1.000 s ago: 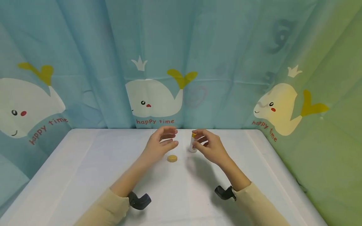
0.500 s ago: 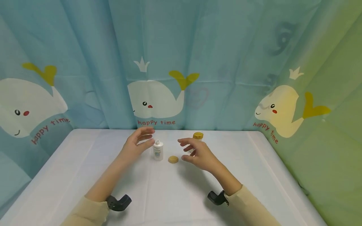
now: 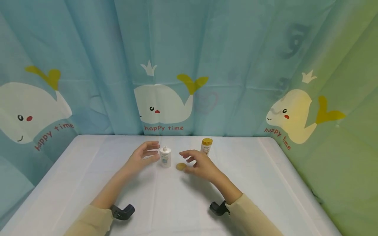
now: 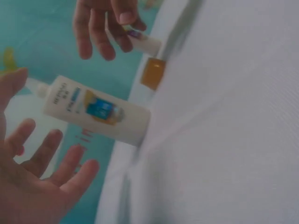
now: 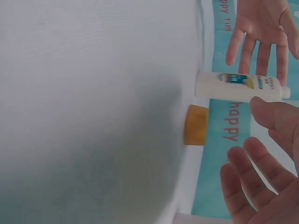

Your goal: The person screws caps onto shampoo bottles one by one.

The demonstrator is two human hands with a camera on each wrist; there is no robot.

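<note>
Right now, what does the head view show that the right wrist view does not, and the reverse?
Only the head view: the sleeves, the black wrist devices and the gold top of the farther bottle.
Only the right wrist view: the left hand with its palm facing the camera.
Both: fingers of both hands, the uncapped white bottle, loose gold cap, white table, blue curtain.

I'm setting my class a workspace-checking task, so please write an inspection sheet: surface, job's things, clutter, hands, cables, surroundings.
Surface: white-covered table, lightly creased.
Job's things: white bottle, upright, nozzle bare; gold cap on the table; gold-capped bottle upright, partly behind the right hand.
Clutter: nothing seen.
Hands: left hand beside the white bottle, right hand by the gold cap; neither grips anything.
Cables: nothing seen.
Surroundings: whale-print curtain behind the table.
</note>
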